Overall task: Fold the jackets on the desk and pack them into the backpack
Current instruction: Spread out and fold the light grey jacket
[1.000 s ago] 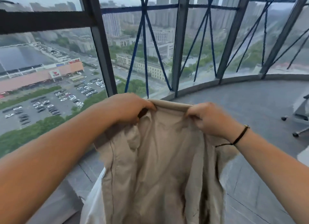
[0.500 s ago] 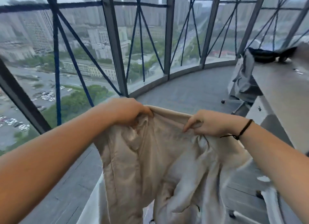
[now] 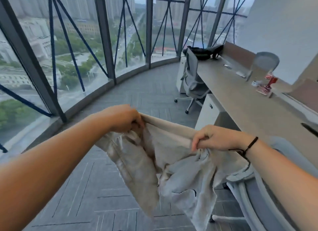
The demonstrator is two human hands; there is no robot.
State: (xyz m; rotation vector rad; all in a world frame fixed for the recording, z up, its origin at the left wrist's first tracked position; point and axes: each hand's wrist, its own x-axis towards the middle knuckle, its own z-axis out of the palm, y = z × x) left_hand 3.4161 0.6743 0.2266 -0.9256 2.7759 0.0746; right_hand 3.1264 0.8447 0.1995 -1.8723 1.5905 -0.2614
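A beige jacket point(image 3: 151, 172) hangs in the air in front of me, above the carpeted floor. My left hand point(image 3: 125, 118) is shut on its upper edge at the left. My right hand point(image 3: 211, 137), with a black cord at the wrist, grips the same edge further right. The cloth sags and bunches below both hands. A black backpack point(image 3: 204, 52) lies at the far end of the long grey desk point(image 3: 240, 100), well away from both hands.
A grey office chair point(image 3: 192, 81) stands at the desk's far end, and another grey chair point(image 3: 254, 193) is close by under my right arm. Small red items point(image 3: 268, 84) sit on the desk. Curved floor-to-ceiling windows point(image 3: 86, 50) bound the left side.
My view has swung right, away from the windows, so the desk, chairs and backpack now show. Both hands keep their hold on the jacket, which has swung and bunched more.
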